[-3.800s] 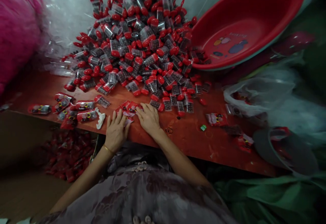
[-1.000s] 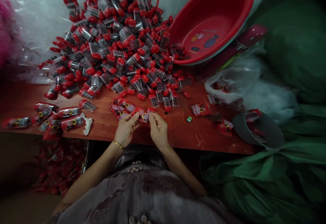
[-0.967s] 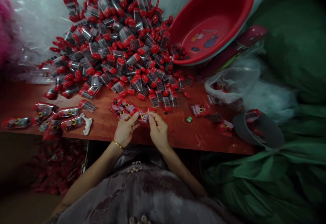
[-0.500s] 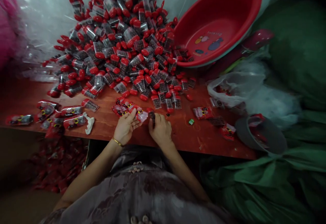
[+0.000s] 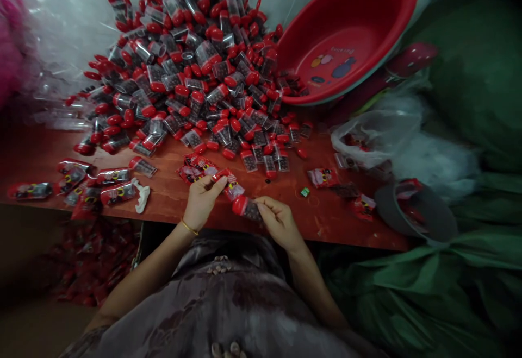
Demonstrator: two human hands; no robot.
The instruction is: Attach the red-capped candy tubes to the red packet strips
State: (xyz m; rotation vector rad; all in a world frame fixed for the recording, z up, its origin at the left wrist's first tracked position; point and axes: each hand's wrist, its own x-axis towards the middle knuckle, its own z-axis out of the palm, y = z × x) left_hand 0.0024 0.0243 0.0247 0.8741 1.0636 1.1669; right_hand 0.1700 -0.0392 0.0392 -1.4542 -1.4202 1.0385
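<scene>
Between thumb and fingers, my left hand (image 5: 203, 198) pinches a small printed plastic bag (image 5: 233, 186), red and clear. My right hand (image 5: 278, 222) grips the far end of a clear tube with a red cap (image 5: 247, 208) and dark contents. The capped end points left, close to the bag's lower edge; whether the two touch I cannot tell. More red printed bags (image 5: 196, 167) lie on the table just beyond my left hand. A large heap of red-capped tubes (image 5: 196, 83) rises behind both hands.
Several filled bags (image 5: 116, 176) and a white crumpled scrap (image 5: 141, 196) lie at the left. A red basin (image 5: 346, 26) leans beside the heap. On the right are a clear plastic bag (image 5: 362, 138), a grey bowl (image 5: 391, 211) and a green packet (image 5: 304, 192). Many red packets (image 5: 89, 265) lie below the table edge.
My right hand has moved right and turned, bringing the red-capped tube into plain view, its cap toward the bag. My left hand still holds the bag, which now tilts down to the right.
</scene>
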